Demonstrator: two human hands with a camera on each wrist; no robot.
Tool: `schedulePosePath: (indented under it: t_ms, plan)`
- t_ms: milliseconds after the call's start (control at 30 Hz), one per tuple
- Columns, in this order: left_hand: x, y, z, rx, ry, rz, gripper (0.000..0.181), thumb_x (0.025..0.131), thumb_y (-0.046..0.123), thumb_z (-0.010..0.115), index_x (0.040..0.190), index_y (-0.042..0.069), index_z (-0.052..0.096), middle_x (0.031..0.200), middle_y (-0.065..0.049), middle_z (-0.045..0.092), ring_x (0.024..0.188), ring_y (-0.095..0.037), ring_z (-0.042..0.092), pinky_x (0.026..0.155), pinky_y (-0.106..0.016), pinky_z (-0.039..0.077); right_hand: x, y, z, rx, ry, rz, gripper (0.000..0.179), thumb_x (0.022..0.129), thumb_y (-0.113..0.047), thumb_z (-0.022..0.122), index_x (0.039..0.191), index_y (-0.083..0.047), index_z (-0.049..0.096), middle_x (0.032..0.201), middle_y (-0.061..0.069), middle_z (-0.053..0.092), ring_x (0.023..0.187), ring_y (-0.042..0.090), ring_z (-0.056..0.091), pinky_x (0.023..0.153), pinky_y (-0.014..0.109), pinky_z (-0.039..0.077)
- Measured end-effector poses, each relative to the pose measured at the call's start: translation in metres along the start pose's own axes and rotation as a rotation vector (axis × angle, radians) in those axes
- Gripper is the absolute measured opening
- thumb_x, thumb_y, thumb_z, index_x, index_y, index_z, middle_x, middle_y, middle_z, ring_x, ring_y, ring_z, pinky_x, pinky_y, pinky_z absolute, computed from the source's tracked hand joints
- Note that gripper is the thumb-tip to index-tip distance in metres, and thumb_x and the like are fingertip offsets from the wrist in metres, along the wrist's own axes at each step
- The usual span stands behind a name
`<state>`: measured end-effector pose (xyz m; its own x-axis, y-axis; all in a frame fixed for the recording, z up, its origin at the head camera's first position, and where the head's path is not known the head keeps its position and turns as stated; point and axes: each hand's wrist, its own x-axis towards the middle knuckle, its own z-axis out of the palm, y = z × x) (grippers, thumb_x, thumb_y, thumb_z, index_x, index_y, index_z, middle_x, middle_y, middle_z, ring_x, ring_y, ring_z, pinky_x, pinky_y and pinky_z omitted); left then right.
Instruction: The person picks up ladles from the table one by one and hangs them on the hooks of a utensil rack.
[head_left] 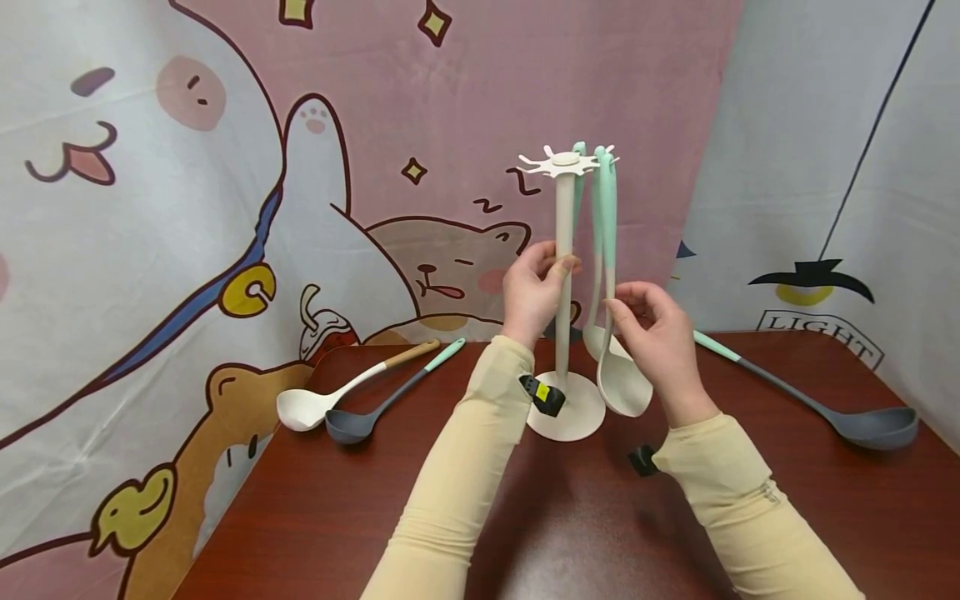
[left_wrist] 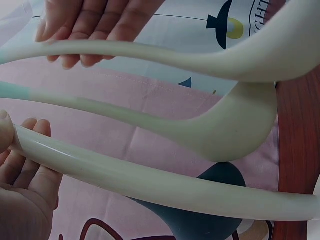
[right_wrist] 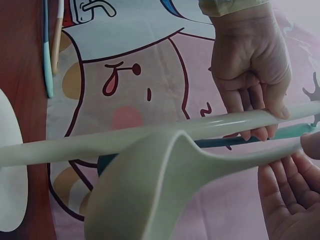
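Observation:
A white utensil stand (head_left: pixel 562 333) with a hooked top and round base stands on the table. My left hand (head_left: pixel 528 293) grips its pole at mid-height, thumb in front. My right hand (head_left: pixel 663 346) pinches the lower handle of a white ladle (head_left: pixel 626 385) with a mint grip, whose top end is at the hooks on the right. Just behind it hangs a second white mint-gripped ladle (left_wrist: pixel 230 125). A dark utensil (left_wrist: pixel 210 215) hangs farther back, partly hidden by the pole.
On the table's left lie a white ladle (head_left: pixel 300 410) with a brown grip and a grey ladle (head_left: pixel 351 427) with a mint grip. Another grey ladle (head_left: pixel 877 427) lies at the right. A printed cloth (head_left: pixel 637 75) hangs behind the table (head_left: pixel 315 517).

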<state>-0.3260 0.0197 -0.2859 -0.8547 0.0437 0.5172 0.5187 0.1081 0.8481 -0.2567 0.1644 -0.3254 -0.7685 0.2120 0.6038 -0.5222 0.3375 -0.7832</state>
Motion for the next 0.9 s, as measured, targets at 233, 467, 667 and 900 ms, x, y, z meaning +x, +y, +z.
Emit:
schedulePosePath:
  t_ms: [233,467,667,900]
  plan:
    - [0.001,0.001,0.001,-0.016,0.007,0.006,0.017,0.095,0.011,0.068,0.110,0.002,0.069,0.094,-0.004,0.075,0.083,-0.008,0.071,0.075,-0.024,0.053,-0.001,0.006,-0.008,-0.009,-0.057,0.002,0.028,0.101,-0.018,0.060,0.119,0.003,0.065,0.103,0.010,0.066,0.086,0.005,0.061,0.074,0.018,0.046]
    - [0.000,0.001,0.000,0.006,0.010,0.004,0.016,0.095,0.013,0.069,0.108,0.006,0.070,0.093,-0.003,0.075,0.084,-0.008,0.070,0.074,-0.024,0.053,-0.004,0.017,-0.020,-0.072,-0.166,-0.069,0.034,0.102,-0.016,0.056,0.133,-0.002,0.059,0.130,0.015,0.061,0.111,0.003,0.055,0.086,0.019,0.041]
    - [-0.001,0.001,0.000,0.011,0.005,-0.003,0.017,0.095,0.015,0.069,0.109,0.005,0.070,0.092,-0.001,0.075,0.085,-0.010,0.070,0.075,-0.025,0.052,-0.008,0.024,-0.035,-0.134,-0.288,-0.048,0.043,0.104,-0.022,0.053,0.144,-0.008,0.051,0.146,0.014,0.049,0.135,0.034,0.041,0.106,0.053,0.032]
    - [-0.001,0.001,-0.001,0.015,-0.001,0.004,0.020,0.096,0.015,0.068,0.112,0.003,0.069,0.094,-0.002,0.075,0.085,-0.007,0.069,0.075,-0.025,0.052,-0.012,0.037,-0.049,-0.175,-0.371,-0.039,0.050,0.105,-0.024,0.051,0.151,-0.010,0.041,0.156,0.016,0.035,0.142,0.041,0.027,0.107,0.066,0.022]
